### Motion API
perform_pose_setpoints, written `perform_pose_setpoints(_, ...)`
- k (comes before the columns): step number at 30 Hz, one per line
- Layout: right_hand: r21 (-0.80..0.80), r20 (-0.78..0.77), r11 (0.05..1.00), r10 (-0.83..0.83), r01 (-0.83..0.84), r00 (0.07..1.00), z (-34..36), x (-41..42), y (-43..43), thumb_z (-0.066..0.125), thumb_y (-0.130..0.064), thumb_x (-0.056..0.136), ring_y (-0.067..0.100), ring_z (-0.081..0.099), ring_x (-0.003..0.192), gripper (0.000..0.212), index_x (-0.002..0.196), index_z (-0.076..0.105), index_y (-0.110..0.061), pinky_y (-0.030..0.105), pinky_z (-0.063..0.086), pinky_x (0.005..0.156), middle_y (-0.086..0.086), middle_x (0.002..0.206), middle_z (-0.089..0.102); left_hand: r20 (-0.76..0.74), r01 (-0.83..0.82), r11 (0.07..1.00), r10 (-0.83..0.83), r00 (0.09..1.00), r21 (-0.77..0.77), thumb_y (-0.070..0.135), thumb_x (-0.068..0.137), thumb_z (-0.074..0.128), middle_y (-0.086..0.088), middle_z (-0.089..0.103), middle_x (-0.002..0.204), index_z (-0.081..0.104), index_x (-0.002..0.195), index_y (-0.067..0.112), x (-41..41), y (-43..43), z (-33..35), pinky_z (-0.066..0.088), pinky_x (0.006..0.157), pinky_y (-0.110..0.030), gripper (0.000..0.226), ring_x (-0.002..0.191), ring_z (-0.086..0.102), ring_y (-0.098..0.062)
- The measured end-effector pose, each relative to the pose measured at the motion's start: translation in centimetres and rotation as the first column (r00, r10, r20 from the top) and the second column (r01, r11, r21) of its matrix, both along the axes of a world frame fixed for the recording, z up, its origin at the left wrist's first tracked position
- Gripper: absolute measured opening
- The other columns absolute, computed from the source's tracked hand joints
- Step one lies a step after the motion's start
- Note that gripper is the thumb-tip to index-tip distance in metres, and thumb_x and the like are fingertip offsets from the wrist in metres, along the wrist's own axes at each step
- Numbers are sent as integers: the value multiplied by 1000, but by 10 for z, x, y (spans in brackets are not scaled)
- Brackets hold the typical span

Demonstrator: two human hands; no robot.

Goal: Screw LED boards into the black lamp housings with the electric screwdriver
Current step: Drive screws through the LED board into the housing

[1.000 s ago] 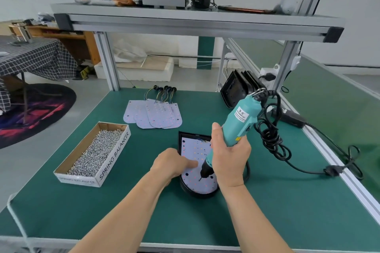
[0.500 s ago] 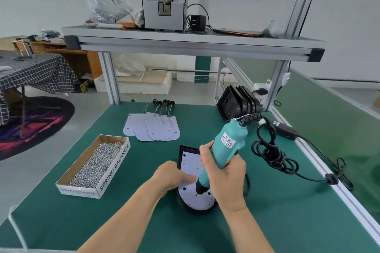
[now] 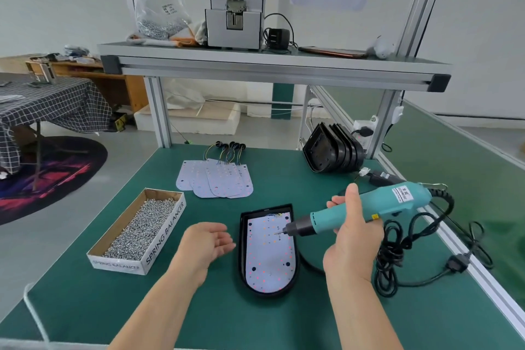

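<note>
**Change of state.** A second ago the electric screwdriver (image 3: 369, 207) stood steeply, with its bit on the near part of the LED board (image 3: 268, 250), and the left hand (image 3: 208, 241) had its fingers on that board. The right hand (image 3: 349, 239) now grips the tool barrel nearly level. The bit has lifted off and hangs above the far half of the board. The left hand has come off the board. It lies open, fingers relaxed, just beside the left wall of the black lamp housing (image 3: 243, 253) and not touching it.

**Meaning for the task.** One fastening is probably finished. Dark open holes remain at the board's corners, so further screws are likely needed. The next one would come from the box of screws (image 3: 139, 230) toward the left edge of the surface (image 3: 85, 307).

**Location of the work.** The board sits inside the housing, which lies flat around the middle of the surface, toward the near edge. Spare LED boards (image 3: 216, 179) lie toward the far edge. A stack of empty housings (image 3: 332, 153) leans at the far right corner.

**Not determinable.**
- Whether a screw sits on the bit tip: too small to tell.
- Which holes already hold screws.
- The tool's trigger, covered by the right hand.
- The black cable leaving the housing, which passes behind the right wrist.
</note>
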State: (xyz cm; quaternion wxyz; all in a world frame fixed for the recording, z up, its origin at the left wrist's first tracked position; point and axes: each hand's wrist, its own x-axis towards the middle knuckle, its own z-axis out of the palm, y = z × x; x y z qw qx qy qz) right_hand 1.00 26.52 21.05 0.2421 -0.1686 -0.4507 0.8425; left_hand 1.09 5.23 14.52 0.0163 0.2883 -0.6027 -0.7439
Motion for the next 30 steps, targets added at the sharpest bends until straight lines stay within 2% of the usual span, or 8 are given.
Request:
perform_pose_setpoints(3, -4, -1, 1000, 23, -23, 1000, -3, 4, -7, 71, -30, 93, 10, 71, 73, 24, 103, 57, -13, 26, 50, 71, -4, 78, 72, -102, 50, 958, -22, 995, 282, -25, 94, 31, -30, 67, 90, 59, 100, -17, 9, -2, 3, 59, 56, -24, 31, 79, 72, -32)
perform_pose_setpoints(6, -4, -12, 1000, 18, -18, 1000, -3, 7, -15, 69, -29, 94, 10, 70, 72, 24, 104, 58, -10, 18, 51, 63, -5, 76, 72, -157, 146, 901, -88, 984, 410, -16, 99, 38, -32, 72, 93, 57, 106, -18, 19, 6, 7, 59, 60, -22, 20, 80, 76, -29)
perform_pose_setpoints(10, -21, -30, 1000, -5, 5, 1000, 0, 10, -21, 68, -28, 94, 10, 70, 70, 24, 104, 59, -8, 14, 51, 58, -5, 74, 72, -151, 182, 908, -134, 980, 378, 6, 100, 55, -22, 73, 79, 60, 98, -10, 26, 17, 13, 55, 49, -17, 17, 58, 72, -19)
perform_pose_setpoints(14, -27, -36, 1000, -12, 11, 999, 2, 14, -23, 69, -28, 93, 10, 70, 71, 18, 98, 58, -14, 15, 51, 60, -5, 75, 72, -70, 233, 948, -223, 972, 218, 29, 86, 71, -1, 50, 49, 56, 75, 10, 29, 24, 14, 30, 30, -14, 27, 32, 38, -6)
perform_pose_setpoints(17, -29, -35, 999, -15, 14, 999, 2, 16, -25, 69, -28, 93, 9, 70, 72, 18, 98, 58, -15, 19, 51, 65, -4, 76, 72, -85, 218, 912, -201, 976, 347, 29, 81, 73, -3, 54, 53, 59, 78, 8, 32, 31, 14, 35, 31, -14, 25, 36, 44, -7)
perform_pose_setpoints(19, -31, -33, 999, -19, 18, 999, 0, 16, -24, 70, -28, 93, 9, 70, 72, 21, 100, 58, -12, 18, 52, 64, -4, 76, 72, -118, 199, 871, -163, 980, 450, 18, 88, 69, -12, 65, 63, 62, 85, 1, 34, 33, 16, 45, 37, -16, 19, 45, 58, -12)
perform_pose_setpoints(22, -37, -37, 999, -34, 32, 999, 0, 16, -22, 70, -27, 93, 9, 69, 70, 21, 99, 57, -12, 15, 52, 60, -4, 75, 72, -156, 232, 800, -174, 972, 553, -1, 73, 70, -25, 71, 81, 65, 92, -8, 37, 31, 19, 52, 42, -19, 21, 59, 70, -22)
perform_pose_setpoints(30, -20, -47, 999, -39, 38, 998, -1, 17, -24, 70, -26, 92, 10, 68, 68, 18, 93, 57, -13, 15, 51, 58, -4, 73, 70, -144, 270, 786, -229, 963, 556, 3, 72, 70, -19, 72, 84, 61, 97, 1, 38, 34, 15, 50, 41, -19, 26, 51, 61, -15)
